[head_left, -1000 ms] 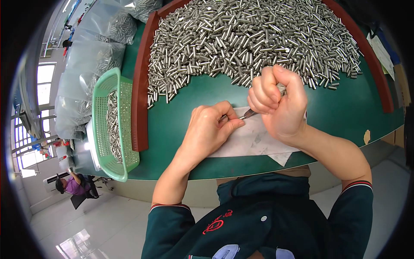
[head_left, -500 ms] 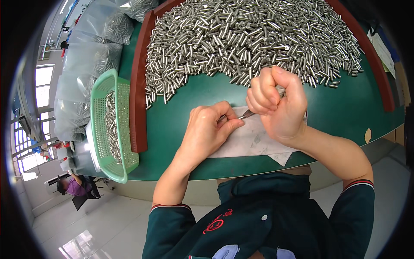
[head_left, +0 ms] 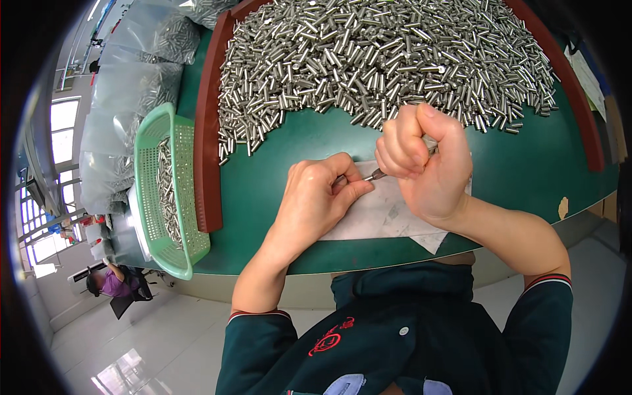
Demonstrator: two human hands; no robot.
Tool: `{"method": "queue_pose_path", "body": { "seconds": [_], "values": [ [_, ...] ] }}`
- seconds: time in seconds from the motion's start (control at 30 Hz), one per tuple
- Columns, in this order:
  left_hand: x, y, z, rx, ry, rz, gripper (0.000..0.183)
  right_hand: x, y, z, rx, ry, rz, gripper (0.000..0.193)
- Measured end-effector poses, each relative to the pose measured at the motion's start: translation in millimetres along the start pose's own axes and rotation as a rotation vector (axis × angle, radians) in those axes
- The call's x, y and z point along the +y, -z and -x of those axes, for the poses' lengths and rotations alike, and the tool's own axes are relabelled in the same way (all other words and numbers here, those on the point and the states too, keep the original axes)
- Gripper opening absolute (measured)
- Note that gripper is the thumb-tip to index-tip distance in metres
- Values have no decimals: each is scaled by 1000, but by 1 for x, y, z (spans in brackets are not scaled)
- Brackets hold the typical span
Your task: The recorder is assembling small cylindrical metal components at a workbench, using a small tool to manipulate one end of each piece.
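Observation:
My left hand (head_left: 315,201) is closed in a pinch around a small metal pin (head_left: 340,180), most of it hidden by the thumb and fingers. In a fist, my right hand (head_left: 426,164) grips a hand tool whose narrow dark metal end (head_left: 376,174) points left and meets the pin at my left fingertips. The tool's handle is mostly covered by my fingers. Both hands are over a whitish, stained cloth (head_left: 388,218) on the green table (head_left: 316,141). Beyond them spreads a large heap of short shiny metal pins (head_left: 388,59).
Dark red rails (head_left: 207,145) border the heap at left and right. Left of the near rail, a pale green perforated basket (head_left: 184,260) holds more pins. Clear plastic bags of pins (head_left: 108,135) stand further left. A person in purple (head_left: 115,284) sits in the background.
The view has shifted very slightly, so the basket and left rail appear a little further left. Both hands keep their hold, with almost no movement.

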State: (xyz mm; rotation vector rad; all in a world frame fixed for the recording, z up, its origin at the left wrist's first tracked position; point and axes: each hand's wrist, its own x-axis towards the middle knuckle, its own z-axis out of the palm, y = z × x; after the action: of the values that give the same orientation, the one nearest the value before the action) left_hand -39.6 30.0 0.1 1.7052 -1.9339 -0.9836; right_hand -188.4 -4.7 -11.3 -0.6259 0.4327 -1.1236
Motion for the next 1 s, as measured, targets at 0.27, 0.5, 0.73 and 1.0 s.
{"method": "queue_pose_path", "body": {
  "seconds": [0.27, 0.5, 0.73, 1.0],
  "values": [
    [3, 0, -3, -6, 8, 9, 19, 6, -4, 7, -6, 131, 261, 38],
    [5, 3, -3, -4, -36, 5, 19, 10, -11, 13, -99, 259, 407, 39],
    [8, 2, -4, 4, -70, -27, 16, 10, -7, 6, -134, 341, 546, 28],
    [-4, 3, -1, 36, -73, 124, 15, 3, -1, 1, -57, 127, 206, 35]
  ]
}}
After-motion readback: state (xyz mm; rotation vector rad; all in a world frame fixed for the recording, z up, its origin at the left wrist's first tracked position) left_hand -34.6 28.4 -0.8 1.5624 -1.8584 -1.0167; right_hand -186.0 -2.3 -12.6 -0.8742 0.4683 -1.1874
